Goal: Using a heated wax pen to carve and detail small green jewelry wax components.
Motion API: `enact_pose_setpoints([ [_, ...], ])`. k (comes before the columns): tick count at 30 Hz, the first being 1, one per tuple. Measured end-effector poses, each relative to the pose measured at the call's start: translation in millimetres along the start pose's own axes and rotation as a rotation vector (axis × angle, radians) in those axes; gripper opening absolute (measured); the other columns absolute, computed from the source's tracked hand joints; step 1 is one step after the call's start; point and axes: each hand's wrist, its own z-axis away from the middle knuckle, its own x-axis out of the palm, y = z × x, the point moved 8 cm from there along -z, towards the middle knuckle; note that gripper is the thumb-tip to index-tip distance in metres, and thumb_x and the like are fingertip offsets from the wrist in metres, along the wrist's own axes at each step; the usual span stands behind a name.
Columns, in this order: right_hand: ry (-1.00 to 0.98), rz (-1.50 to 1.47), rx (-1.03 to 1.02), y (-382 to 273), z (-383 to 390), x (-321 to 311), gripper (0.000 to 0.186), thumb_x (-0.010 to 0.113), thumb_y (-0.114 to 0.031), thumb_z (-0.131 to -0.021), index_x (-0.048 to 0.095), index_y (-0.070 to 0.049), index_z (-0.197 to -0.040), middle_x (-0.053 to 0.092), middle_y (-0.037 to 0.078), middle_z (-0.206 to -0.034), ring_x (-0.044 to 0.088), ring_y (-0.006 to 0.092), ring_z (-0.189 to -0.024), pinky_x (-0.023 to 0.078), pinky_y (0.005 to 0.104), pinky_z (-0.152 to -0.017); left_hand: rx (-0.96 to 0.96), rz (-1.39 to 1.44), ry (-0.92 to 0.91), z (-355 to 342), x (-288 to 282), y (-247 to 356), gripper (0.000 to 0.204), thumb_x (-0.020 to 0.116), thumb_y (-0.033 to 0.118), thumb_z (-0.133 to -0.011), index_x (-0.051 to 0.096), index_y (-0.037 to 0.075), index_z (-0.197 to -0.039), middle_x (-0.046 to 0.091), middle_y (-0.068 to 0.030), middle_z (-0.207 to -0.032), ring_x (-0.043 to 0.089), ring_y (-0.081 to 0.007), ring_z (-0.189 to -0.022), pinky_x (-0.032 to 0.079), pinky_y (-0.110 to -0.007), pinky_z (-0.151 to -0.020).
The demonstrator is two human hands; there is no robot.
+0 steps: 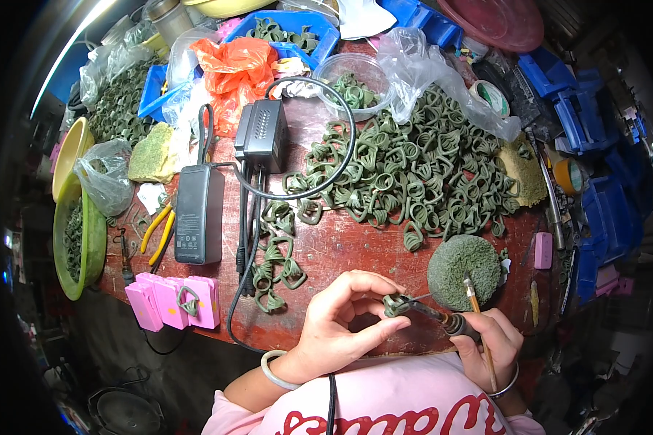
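My left hand [334, 326] pinches a dark green wax ring [396, 305] between thumb and fingers, just above the table's near edge. In my right hand [499, 341] is a wax pen [460, 325] with a dark handle, its thin tip pointing at the ring; whether they touch I cannot tell. The same hand also grips a slim brush [487, 349], whose upper end stands in front of a round green block [457, 264]. Beyond both hands spreads a large heap of similar green rings [413, 167], and a smaller scatter of rings [272, 261] lies to the left.
Left of the scattered rings stand a black power adapter [198, 217] and a black box [263, 134] with looping cables. Yellow-handled pliers [163, 230] and pink blocks [173, 303] sit near the left edge. Blue trays [602, 203] line the right; an orange bag [236, 76] lies at the back.
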Motion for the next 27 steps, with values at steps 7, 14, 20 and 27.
enact_pose_setpoints([
  [7,-0.008,0.002,-0.004,-0.4,-0.6,0.9,0.029,0.075,-0.018,-0.085,0.066,0.003,-0.103,0.063,0.012,-0.078,0.066,0.0243,-0.064,0.053,0.0326,-0.055,0.002,0.011,0.004,0.4,-1.0,0.0,0.037,0.073,-0.009,-0.081,0.056,-0.004,-0.113,0.058,-0.0110,-0.113,0.062,-0.0124,-0.096,0.055,-0.023,-0.080],
  [14,-0.002,-0.001,0.003,0.3,-0.6,0.9,0.029,0.075,-0.019,-0.085,0.066,0.002,-0.102,0.063,0.012,-0.078,0.066,0.0240,-0.063,0.053,0.0326,-0.054,0.003,0.010,0.005,0.5,-1.5,-1.3,0.038,0.073,-0.009,-0.081,0.056,-0.004,-0.114,0.058,-0.0111,-0.113,0.062,-0.0130,-0.097,0.055,-0.024,-0.081],
  [20,0.002,0.008,0.002,0.8,0.4,0.1,0.029,0.075,-0.019,-0.084,0.066,0.002,-0.102,0.063,0.012,-0.077,0.066,0.0238,-0.063,0.053,0.0324,-0.054,0.004,0.011,0.007,0.4,-1.1,-0.5,0.037,0.072,-0.010,-0.081,0.056,-0.004,-0.114,0.058,-0.0111,-0.113,0.062,-0.0129,-0.097,0.055,-0.024,-0.081],
  [27,0.006,0.016,-0.013,0.1,0.2,0.0,0.029,0.076,-0.019,-0.084,0.066,0.002,-0.102,0.062,0.011,-0.077,0.066,0.0233,-0.063,0.052,0.0324,-0.054,0.004,0.012,-0.002,-0.3,0.1,1.2,0.037,0.072,-0.010,-0.081,0.055,-0.004,-0.113,0.059,-0.0112,-0.113,0.062,-0.0127,-0.096,0.055,-0.023,-0.080],
])
